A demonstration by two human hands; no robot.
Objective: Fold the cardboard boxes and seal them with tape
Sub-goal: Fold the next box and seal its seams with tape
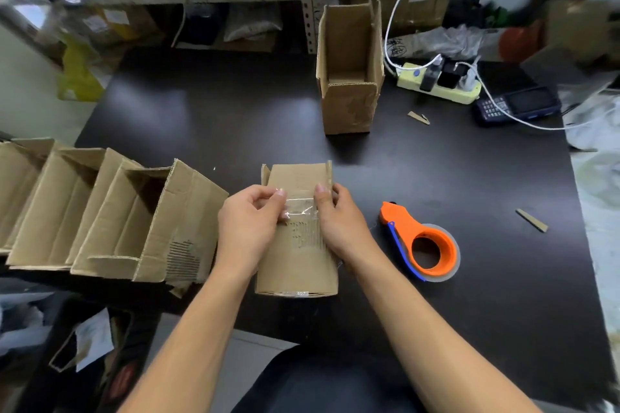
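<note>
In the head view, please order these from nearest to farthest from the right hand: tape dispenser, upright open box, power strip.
From the right hand:
1. Tape dispenser, on the table just to its right.
2. Upright open box, farther back, near the middle.
3. Power strip, far back on the right.

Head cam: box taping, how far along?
Done, apparently: a row of folded boxes lies at the left edge of the table, and one open box stands at the back. In hand: both hands, left hand and right hand, pinch a clear tape strip onto the centre box. The tape dispenser lies idle. Left: I cannot tell how many boxes remain.
</note>
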